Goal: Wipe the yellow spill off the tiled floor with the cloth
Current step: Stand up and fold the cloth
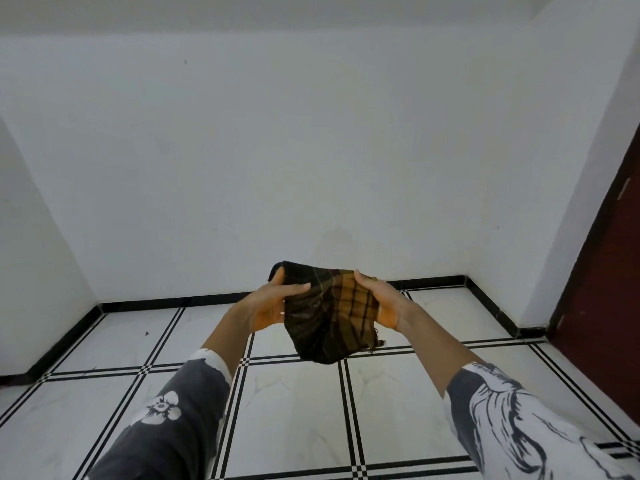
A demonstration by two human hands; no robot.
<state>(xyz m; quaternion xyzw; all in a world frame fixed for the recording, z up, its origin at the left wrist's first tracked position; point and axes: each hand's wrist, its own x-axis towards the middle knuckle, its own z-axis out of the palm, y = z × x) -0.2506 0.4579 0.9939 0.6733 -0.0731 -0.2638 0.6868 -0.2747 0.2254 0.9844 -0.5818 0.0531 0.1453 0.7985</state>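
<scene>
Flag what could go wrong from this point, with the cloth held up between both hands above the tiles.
1. The cloth is bunched between the left hand and right hand, well above the floor; wiping with a wad may smear rather than lift.
2. No clear yellow spill shows on the tiles, only a faint tint, so the wipe may land off target.
3. The frayed corner hangs loose and could drag residue across clean tiles.

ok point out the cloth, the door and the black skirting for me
cloth [329, 317], head view, on its dark checked middle between the hands
door [602, 271], head view, on its dark red panel at the right edge
black skirting [207, 299], head view, on the strip below the far wall
</scene>
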